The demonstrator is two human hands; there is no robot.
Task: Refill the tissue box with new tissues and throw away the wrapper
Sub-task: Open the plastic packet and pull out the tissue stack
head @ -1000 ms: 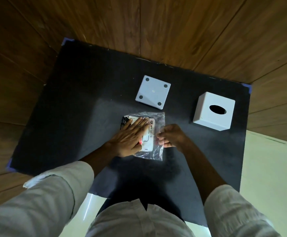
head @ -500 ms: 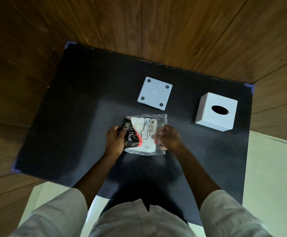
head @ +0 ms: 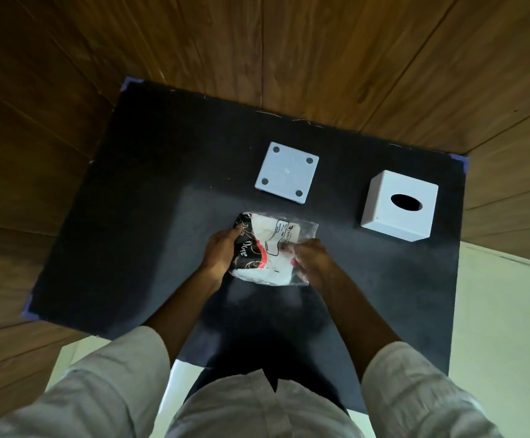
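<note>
A tissue pack (head: 270, 248) in a clear plastic wrapper with black, red and white print is held over the middle of the black mat (head: 137, 216). My left hand (head: 221, 249) grips its left, black-printed end. My right hand (head: 312, 259) pinches the wrapper at its right side. The white tissue box cover (head: 399, 205), with a dark oval slot on top, stands to the right on the mat. The box's white square base plate (head: 285, 172), with a round pad at each corner, lies flat behind the pack.
The black mat covers a table set against wood-panelled walls (head: 289, 52). Pale floor (head: 503, 327) shows to the right of the mat. My light sleeves and shirt fill the bottom of the view.
My left hand went from lying flat on the pack to gripping its left end. The pack has lifted and tilted between both hands, and its wrapper is more crumpled.
</note>
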